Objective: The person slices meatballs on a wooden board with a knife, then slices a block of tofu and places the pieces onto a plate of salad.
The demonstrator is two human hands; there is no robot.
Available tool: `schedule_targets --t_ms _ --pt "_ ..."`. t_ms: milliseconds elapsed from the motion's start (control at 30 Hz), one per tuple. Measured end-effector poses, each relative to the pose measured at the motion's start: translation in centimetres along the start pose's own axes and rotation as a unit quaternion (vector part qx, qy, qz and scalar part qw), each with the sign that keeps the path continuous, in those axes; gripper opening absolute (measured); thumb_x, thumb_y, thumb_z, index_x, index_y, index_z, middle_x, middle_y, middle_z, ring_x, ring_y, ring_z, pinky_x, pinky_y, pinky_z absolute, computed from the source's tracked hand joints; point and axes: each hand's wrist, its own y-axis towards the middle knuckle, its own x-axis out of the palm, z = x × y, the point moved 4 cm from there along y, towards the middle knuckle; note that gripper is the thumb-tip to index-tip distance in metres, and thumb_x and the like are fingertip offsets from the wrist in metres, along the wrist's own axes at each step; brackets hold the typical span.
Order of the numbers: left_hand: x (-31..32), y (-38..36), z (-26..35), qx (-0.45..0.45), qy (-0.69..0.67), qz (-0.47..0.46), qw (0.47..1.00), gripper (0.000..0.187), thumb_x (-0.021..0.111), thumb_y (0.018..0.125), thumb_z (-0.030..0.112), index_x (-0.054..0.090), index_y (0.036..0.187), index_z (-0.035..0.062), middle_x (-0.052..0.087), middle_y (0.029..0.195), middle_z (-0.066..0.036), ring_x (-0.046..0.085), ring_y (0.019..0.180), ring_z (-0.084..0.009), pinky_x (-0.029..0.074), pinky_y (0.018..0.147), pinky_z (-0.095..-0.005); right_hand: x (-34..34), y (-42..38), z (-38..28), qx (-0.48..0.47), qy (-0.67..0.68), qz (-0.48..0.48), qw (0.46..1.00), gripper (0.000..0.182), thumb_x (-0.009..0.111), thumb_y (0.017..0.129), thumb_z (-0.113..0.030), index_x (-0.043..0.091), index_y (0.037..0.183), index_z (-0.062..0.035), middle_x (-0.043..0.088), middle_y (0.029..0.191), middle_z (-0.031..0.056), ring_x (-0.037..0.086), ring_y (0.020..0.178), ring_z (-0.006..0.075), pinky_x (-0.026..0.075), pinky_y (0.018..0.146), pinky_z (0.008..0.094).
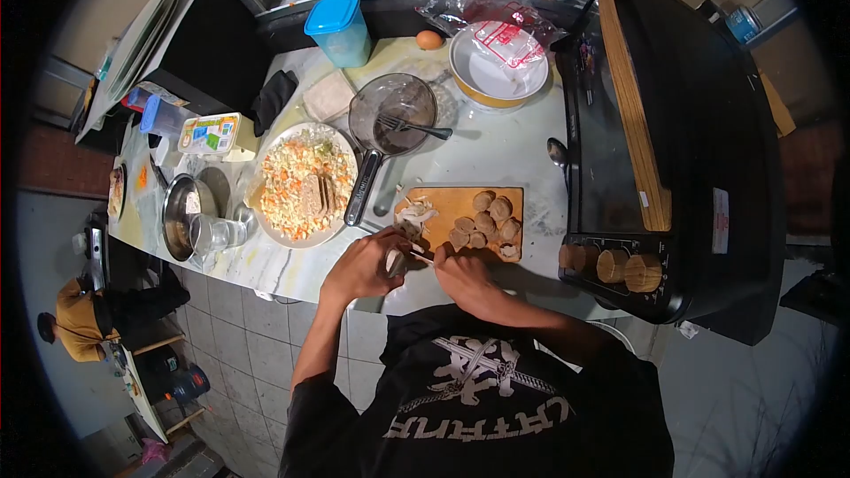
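Observation:
My left hand [361,267] is closed around a pale, rounded piece of food [395,262], whose kind I cannot make out. In my right hand [462,278] is a small knife [421,256], its blade pointing left toward that piece; the handle is mostly hidden by the fingers. Both hands are at the near edge of a wooden cutting board [447,197]. Several brown, rounded food pieces [484,201] sit on the right side of the board. Pale thin shavings [416,211] are heaped on its left side.
A plate [270,232] of chopped vegetables and a lidded pan [390,97] with a fork stand left. Behind are a white bowl [482,80], an egg [429,40] and a blue-lidded container [341,31]. A black oven [699,150] borders the right. Another person [80,319] is far left.

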Motion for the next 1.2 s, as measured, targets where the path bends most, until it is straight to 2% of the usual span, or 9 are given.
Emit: schedule_targets --t_ms 400,467,567,767,833,900,967,1033,1200 --pt "-1.0 -0.3 0.5 0.01 -0.016 -0.014 1.0 0.046 0.074 0.059 0.011 0.067 0.104 0.0046 0.061 0.118 -0.017 0.062 0.102 -0.0329 0.05 0.088 -0.0377 -1.7 -1.3 -0.3 -0.028 0.034 -0.043 0.998 0.034 0.062 0.07 0.002 0.053 0.102 0.0079 0.064 0.078 0.0212 0.068 0.073 0.0338 0.054 0.06 0.0413" --pt "-1.5 -0.8 1.0 0.016 -0.02 -0.008 1.0 0.047 0.074 0.059 0.011 0.067 0.105 0.0044 0.061 0.119 -0.017 0.062 0.104 -0.032 0.05 0.089 -0.0378 -1.7 -1.8 -0.3 -0.009 0.083 -0.004 0.996 0.029 0.057 0.081 -0.005 0.05 0.108 0.0045 0.058 0.085 0.0245 0.063 0.073 0.0393 0.049 0.063 0.0484" --pt "-2.4 -1.8 1.6 -0.003 -0.074 0.017 0.997 0.047 0.075 0.059 0.011 0.067 0.105 0.0036 0.061 0.118 -0.017 0.061 0.105 -0.0308 0.049 0.09 -0.037 -1.0 -2.2 -0.4 0.011 0.086 0.014 0.996 0.024 0.055 0.087 -0.012 0.051 0.105 0.0028 0.058 0.087 0.0243 0.063 0.073 0.0396 0.049 0.064 0.0489" --pt "-5.1 -6.4 0.5 -0.021 -0.204 0.133 0.97 0.046 0.074 0.063 0.013 0.067 0.107 0.0009 0.063 0.112 -0.016 0.059 0.108 -0.0269 0.045 0.093 -0.0351 -2.6 -1.5 -1.0 0.02 0.115 0.018 0.993 0.021 0.057 0.088 -0.018 0.053 0.095 0.0016 0.059 0.087 0.0215 0.063 0.074 0.0393 0.049 0.064 0.0486" --pt "-5.7 -8.7 -2.9 -0.006 -0.257 0.278 0.926 0.046 0.072 0.064 0.013 0.066 0.108 -0.0014 0.065 0.107 -0.014 0.056 0.111 -0.0245 0.043 0.095 -0.0358 -2.3 -1.3 -0.9 0.017 0.121 0.017 0.992 0.02 0.058 0.088 -0.019 0.054 0.092 0.0006 0.06 0.085 0.0204 0.063 0.074 0.0384 0.049 0.064 0.0487" --pt "-5.3 -10.4 -5.0 -0.104 -0.489 0.361 0.788 0.047 0.069 0.074 0.019 0.061 0.113 -0.0059 0.067 0.1 -0.013 0.062 0.076 -0.0145 0.051 0.066 -0.0265 -2.4 -1.1 -1.1 0.008 0.092 -0.026 0.995 0.018 0.053 0.081 -0.003 0.053 0.097 0.0048 0.059 0.087 0.025 0.063 0.082 0.0398 0.051 0.066 0.0469" --pt "-7.0 -10.1 -4.8 -0.165 -0.494 0.41 0.749 0.043 0.064 0.082 0.022 0.06 0.116 -0.0059 0.067 0.097 -0.013 0.058 0.062 -0.0101 0.047 0.053 -0.0229 -2.4 -0.9 -1.2 0.004 0.102 -0.029 0.994 0.017 0.054 0.082 -0.006 0.054 0.095 0.0044 0.059 0.088 0.0246 0.063 0.079 0.0396 0.051 0.065 0.0468" --pt "-8.0 -9.4 -5.7 -0.219 -0.444 0.388 0.778 0.041 0.06 0.087 0.022 0.06 0.116 -0.007 0.067 0.098 -0.014 0.061 0.074 -0.0138 0.048 0.062 -0.0239 -1.7 -0.9 -1.3 -0.004 0.078 -0.045 0.996 0.017 0.053 0.085 -0.009 0.055 0.096 0.0042 0.06 0.088 0.0238 0.064 0.076 0.0385 0.051 0.064 0.0467" --pt "-7.6 -6.7 -9.9 -0.226 -0.518 0.381 0.732 0.04 0.059 0.087 0.02 0.06 0.116 -0.0077 0.065 0.11 -0.017 0.06 0.101 -0.0219 0.047 0.084 -0.0304 -2.1 -0.9 -1.9 -0.019 0.095 -0.059 0.994 0.016 0.051 0.088 -0.008 0.055 0.096 0.0045 0.06 0.087 0.0234 0.065 0.075 0.0375 0.051 0.064 0.0467"
